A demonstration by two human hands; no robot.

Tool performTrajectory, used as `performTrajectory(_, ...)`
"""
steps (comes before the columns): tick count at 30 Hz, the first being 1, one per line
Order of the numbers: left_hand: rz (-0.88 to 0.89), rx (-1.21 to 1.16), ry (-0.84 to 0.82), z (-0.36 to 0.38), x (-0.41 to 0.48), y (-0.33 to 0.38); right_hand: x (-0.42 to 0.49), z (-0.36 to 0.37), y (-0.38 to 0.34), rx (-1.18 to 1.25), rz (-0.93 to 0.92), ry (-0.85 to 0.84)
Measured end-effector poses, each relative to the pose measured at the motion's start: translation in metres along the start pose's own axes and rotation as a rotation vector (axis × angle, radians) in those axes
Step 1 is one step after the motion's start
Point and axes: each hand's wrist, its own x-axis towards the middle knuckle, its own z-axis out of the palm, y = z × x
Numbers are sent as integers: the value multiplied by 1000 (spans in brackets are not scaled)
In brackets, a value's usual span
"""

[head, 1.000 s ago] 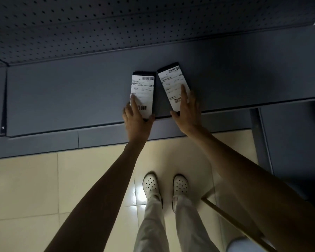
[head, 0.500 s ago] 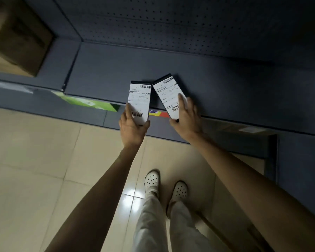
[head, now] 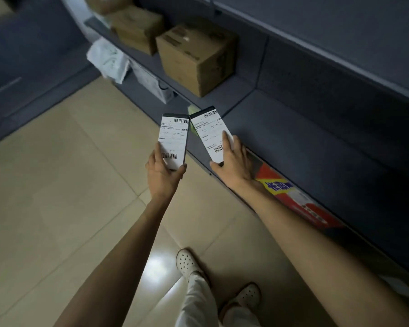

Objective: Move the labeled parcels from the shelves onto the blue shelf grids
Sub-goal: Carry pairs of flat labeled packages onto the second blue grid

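Note:
I hold two slim dark parcels, each with a white barcode label on top. My left hand (head: 162, 172) grips the left parcel (head: 174, 138) by its near end, out over the tiled floor. My right hand (head: 234, 161) grips the right parcel (head: 208, 132) with fingers laid on its label, beside the front edge of the dark blue shelf (head: 293, 142). The two parcels nearly touch at their far ends. Both are lifted off the shelf.
Brown cardboard boxes (head: 196, 57) stand on the shelf farther along, with white plastic bags (head: 109, 59) below them. A red and blue package (head: 291, 197) lies on the lower shelf under my right forearm. Beige floor tiles (head: 69, 185) spread to the left; my white shoes (head: 187, 263) are below.
Both parcels have come off the blue shelf, where they lay flat a second ago, and are now carried. The view has swung left along the shelving, bringing the cardboard boxes into sight.

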Motion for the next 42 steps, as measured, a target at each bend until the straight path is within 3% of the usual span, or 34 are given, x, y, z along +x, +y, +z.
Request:
performTrajectory(11, 13, -46, 286, -216, 149, -17, 92, -54, -262, 12, -303, 72)
performTrajectory(18, 143, -49, 367, -294, 257, 7, 168, -98, -357, 43, -370, 197)
performTrajectory(27, 257, -39, 367, -316, 429, 72, 320, -157, -412, 38, -351, 310)
performTrajectory(42, 383, 8, 225, -278, 738, 185, 605, -233, -447, 21, -198, 386)
